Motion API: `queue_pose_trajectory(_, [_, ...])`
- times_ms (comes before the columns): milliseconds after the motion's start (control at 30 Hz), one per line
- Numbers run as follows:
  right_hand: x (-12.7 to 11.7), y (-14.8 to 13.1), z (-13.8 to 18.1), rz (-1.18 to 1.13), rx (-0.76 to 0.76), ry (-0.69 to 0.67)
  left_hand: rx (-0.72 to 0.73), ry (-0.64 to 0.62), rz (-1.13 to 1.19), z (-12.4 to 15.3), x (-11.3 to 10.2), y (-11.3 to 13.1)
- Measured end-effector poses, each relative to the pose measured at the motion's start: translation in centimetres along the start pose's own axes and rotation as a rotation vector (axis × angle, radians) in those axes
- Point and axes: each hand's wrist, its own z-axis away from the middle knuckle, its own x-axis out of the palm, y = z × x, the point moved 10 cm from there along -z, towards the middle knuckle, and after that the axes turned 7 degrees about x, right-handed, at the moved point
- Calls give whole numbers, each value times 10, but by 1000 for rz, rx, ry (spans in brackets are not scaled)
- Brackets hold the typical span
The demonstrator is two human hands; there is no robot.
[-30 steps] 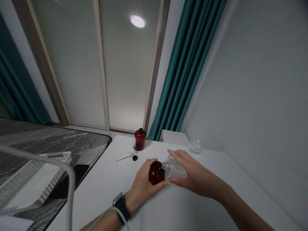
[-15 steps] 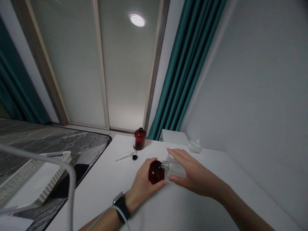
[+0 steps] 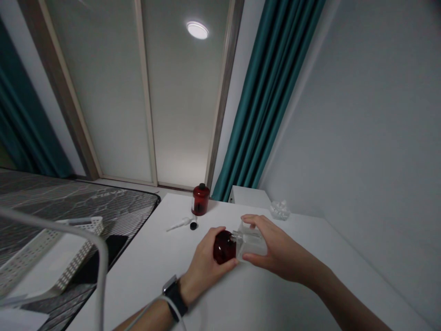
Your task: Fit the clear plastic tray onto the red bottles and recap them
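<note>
In the head view, the left hand (image 3: pixel 206 255) is curled around a dark red bottle (image 3: pixel 223 248), thumb along its near side and fingers along its far side. Directly to the right of the dark red bottle is a clear bottle (image 3: pixel 253 243), tipped sideways so that its threaded neck points at the dark red one (whether the neck touches it, I cannot tell). The right hand (image 3: pixel 275 250) has hold of the clear bottle, partly open, with the thumb at the near side and the fingers bent over the far side. Both bottles are over the white table (image 3: pixel 144 266); whether either rests on it is unclear.

Beyond the dark red bottle, slightly to its left, a capped red bottle (image 3: pixel 200 201) stands upright. Between these two, further left, lie a white pump nozzle (image 3: pixel 179 224) and, just beside it, a small black cap (image 3: pixel 193 225). Crumpled clear plastic (image 3: pixel 279 210) sits beyond the dark red bottle to the right, and a white perforated basket (image 3: pixel 77 259) is well to its left.
</note>
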Motion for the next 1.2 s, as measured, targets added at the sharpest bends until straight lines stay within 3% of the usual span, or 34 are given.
queue_pose_trajectory(1200, [-4,-11,-3,17,-101,48,-29,42,28,-1,-4,0])
